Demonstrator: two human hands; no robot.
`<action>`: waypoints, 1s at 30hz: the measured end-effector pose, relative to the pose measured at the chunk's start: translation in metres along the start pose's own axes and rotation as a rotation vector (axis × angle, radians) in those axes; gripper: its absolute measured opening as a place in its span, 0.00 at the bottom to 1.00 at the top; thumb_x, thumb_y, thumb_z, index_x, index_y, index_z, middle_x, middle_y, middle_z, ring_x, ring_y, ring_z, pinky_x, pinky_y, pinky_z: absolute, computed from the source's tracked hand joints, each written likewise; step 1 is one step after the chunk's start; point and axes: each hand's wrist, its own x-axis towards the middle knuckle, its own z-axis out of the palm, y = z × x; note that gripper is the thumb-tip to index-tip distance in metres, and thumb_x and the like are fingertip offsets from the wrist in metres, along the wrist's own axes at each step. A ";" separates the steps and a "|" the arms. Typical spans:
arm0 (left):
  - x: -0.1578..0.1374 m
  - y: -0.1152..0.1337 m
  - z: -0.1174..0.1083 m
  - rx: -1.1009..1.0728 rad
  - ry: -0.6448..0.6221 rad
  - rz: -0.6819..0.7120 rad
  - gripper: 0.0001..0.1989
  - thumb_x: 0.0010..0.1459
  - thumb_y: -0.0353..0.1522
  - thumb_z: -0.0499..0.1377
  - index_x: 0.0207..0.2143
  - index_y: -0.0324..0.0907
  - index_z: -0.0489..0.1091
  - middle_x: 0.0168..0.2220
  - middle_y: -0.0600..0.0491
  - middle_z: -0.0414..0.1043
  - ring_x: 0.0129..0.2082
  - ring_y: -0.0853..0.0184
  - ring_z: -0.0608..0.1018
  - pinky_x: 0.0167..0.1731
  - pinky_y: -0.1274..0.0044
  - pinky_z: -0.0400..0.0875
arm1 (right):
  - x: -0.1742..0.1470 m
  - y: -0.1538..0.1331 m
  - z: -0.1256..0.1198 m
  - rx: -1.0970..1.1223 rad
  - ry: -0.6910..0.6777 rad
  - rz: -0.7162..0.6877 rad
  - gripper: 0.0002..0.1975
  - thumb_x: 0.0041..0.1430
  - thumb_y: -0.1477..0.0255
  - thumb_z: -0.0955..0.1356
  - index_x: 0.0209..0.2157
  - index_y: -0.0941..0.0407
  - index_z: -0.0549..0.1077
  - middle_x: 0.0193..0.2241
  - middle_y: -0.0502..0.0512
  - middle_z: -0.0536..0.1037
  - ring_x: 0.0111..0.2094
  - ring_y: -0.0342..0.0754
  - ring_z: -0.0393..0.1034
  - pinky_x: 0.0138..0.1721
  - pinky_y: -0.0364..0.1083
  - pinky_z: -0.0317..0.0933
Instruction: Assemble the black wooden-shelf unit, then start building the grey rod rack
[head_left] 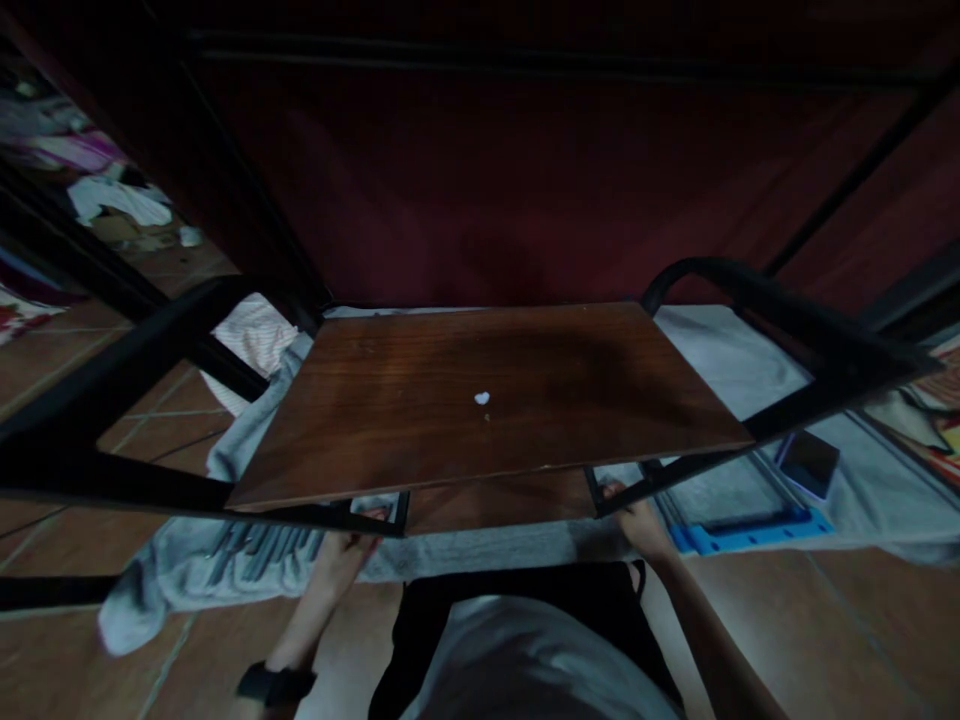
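Observation:
In front of me a flat brown wooden board (480, 440) rests on a black frame (675, 478) with curved arms at both sides. A small white heart-shaped spot (481, 398) marks the board's middle. Below its near edge, a lower brown panel (491, 505) shows in part. My left hand (346, 552) is closed at the black frame's near left corner, its fingertips partly behind the bar. At the near right corner, my right hand (636, 520) grips the frame the same way. The board hides what lies beneath it.
A grey cloth (465, 550) lies under the frame, with several grey strips (266, 550) on its left. At right are a blue-edged tool or frame (750, 530) and a dark phone-like object (810, 462). A dark red panel (487, 190) stands behind; clothes (120, 198) lie far left.

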 end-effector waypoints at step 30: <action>-0.026 -0.018 0.022 -0.106 0.069 -0.132 0.14 0.42 0.43 0.61 0.21 0.40 0.69 0.18 0.54 0.68 0.18 0.70 0.68 0.21 0.77 0.62 | -0.017 0.019 -0.007 -0.069 -0.127 0.121 0.20 0.52 0.53 0.61 0.26 0.53 0.74 0.27 0.58 0.79 0.31 0.54 0.74 0.37 0.52 0.68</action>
